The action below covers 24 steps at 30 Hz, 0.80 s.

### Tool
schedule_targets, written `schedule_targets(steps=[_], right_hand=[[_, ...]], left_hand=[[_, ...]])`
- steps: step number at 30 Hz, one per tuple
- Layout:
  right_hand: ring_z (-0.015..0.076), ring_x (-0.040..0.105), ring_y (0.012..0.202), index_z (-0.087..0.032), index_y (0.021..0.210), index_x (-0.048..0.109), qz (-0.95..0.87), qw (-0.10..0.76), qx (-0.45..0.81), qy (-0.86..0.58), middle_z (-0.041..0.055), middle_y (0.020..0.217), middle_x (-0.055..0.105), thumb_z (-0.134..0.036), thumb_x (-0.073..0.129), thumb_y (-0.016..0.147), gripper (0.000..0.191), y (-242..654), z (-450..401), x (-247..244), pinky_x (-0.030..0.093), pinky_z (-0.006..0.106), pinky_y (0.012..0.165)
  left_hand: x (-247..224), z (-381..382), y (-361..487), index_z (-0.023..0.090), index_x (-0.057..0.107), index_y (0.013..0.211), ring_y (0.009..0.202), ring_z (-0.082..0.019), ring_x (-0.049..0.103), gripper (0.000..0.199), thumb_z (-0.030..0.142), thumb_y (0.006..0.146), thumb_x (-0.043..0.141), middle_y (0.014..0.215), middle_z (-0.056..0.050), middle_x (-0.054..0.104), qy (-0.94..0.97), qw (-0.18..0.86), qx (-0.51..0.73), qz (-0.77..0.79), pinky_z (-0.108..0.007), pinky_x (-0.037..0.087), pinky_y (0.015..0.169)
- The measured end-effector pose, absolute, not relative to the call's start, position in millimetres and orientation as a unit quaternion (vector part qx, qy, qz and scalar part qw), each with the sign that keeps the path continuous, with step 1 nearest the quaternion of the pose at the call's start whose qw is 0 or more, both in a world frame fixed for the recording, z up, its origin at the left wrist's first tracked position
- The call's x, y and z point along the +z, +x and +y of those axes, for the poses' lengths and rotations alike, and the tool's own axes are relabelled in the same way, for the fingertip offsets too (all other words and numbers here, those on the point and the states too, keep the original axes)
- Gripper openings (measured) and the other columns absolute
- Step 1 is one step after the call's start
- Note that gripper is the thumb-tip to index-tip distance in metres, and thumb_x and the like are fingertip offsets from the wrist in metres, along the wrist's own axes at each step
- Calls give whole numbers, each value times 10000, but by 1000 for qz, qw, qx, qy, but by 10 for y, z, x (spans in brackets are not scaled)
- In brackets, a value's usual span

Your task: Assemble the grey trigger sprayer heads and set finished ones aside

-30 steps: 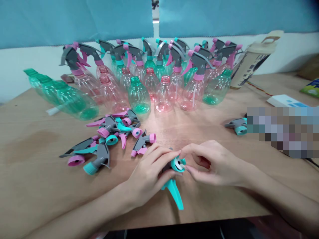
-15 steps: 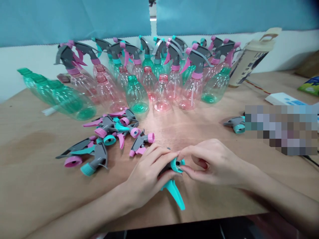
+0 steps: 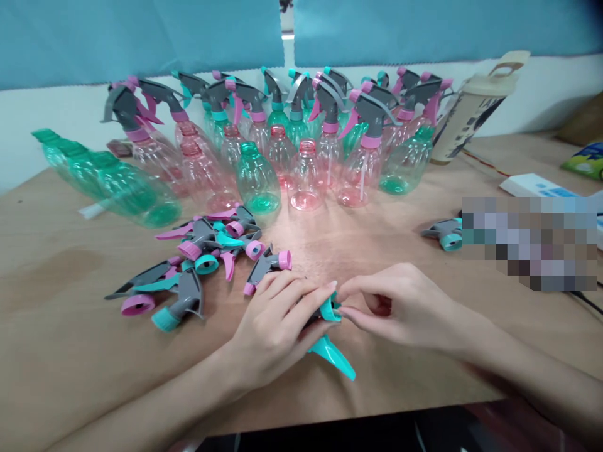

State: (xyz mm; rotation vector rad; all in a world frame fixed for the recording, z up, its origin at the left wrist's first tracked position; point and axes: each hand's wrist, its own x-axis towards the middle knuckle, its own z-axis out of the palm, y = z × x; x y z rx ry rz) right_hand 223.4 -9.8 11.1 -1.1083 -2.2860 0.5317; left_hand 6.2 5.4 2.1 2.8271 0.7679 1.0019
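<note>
My left hand [image 3: 277,320] is wrapped round a spray trigger head with a turquoise lever [image 3: 334,356], just above the table's front part. Its turquoise screw collar [image 3: 330,307] faces right, and the grey body is mostly hidden under my fingers. At the collar's mouth, the thumb and forefinger of my right hand [image 3: 396,307] are pinched together; whatever lies between their tips is too small or hidden to make out. Left of my hands lies a loose pile of spray trigger heads [image 3: 202,235], grey with pink or turquoise parts. One with a pink collar [image 3: 284,259] rests just beyond my left fingers.
Clear green and pink bottles [image 3: 258,182] stand in rows at the back, several with trigger heads fitted. Green bottles [image 3: 127,188] are at the left. A cream tumbler [image 3: 471,113] stands back right. Another trigger head [image 3: 445,233] lies right, beside a blurred-out patch.
The trigger head has turned a little in my left hand, so its collar mouth shows less and its lever points further right. My right fingertips stay at the collar.
</note>
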Motion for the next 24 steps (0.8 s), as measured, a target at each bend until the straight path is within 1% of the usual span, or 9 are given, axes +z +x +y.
schedule_targets(steps=[3,5,9,11,15,17,19,21,24], right_hand=[[37,377,399,-212,875,692,-832,267,244,-421,-95,476,491,-236,637,794,101,2226,-83,117,280,180,440],[37,384,404,-218,870,694,-828,276,241,-423,-94,481,503,-238,634,799,95,2218,-81,105,277,181,441],[44,437,430,-201,850,692,-833,300,209,-414,-74,514,557,-240,620,825,86,2205,-82,55,297,186,452],[53,480,449,-188,831,685,-843,312,188,-396,-57,544,601,-244,609,843,95,2201,-82,34,327,189,465],[85,594,572,-164,831,668,-865,346,114,-344,-8,696,701,-194,567,877,115,2194,-84,31,403,207,558],[86,587,576,-157,862,669,-877,351,80,-319,-4,689,692,-168,542,891,130,2201,-82,47,382,215,546],[82,544,536,-164,886,675,-887,341,61,-307,-15,634,656,-163,516,906,160,2218,-78,69,335,228,507],[82,513,516,-184,910,682,-893,324,66,-306,-23,610,630,-185,504,916,178,2242,-69,92,309,235,491],[80,509,518,-198,917,693,-899,297,100,-306,-23,603,618,-233,499,927,197,2273,-54,137,311,224,486]], left_hand=[[-5,60,66,114,603,1069,856,-212,571,247,211,844,626,889,-74,682,912,35,324,247,-351,453,756],[-17,70,65,121,605,1078,858,-211,572,254,199,838,631,896,-72,679,910,49,327,252,-355,456,768],[-18,98,61,173,607,1090,870,-196,580,264,213,833,647,922,-47,680,896,121,329,274,-354,458,797],[-6,111,60,186,613,1080,880,-194,581,249,234,838,646,929,-41,686,893,159,319,273,-358,449,803],[30,136,56,191,618,1090,873,-195,579,314,258,794,701,930,-29,691,886,239,295,267,-355,431,805],[55,153,52,196,618,1113,856,-191,580,361,265,774,720,912,-19,690,875,288,276,273,-337,433,780],[82,170,50,207,615,1140,842,-184,586,378,257,779,714,896,-10,688,864,338,250,278,-324,436,762],[107,184,49,226,604,1176,833,-176,589,393,237,795,700,896,-7,681,851,387,220,277,-315,440,755],[130,194,52,256,586,1212,839,-167,580,394,219,828,663,908,-7,663,839,438,180,269,-303,448,750]])
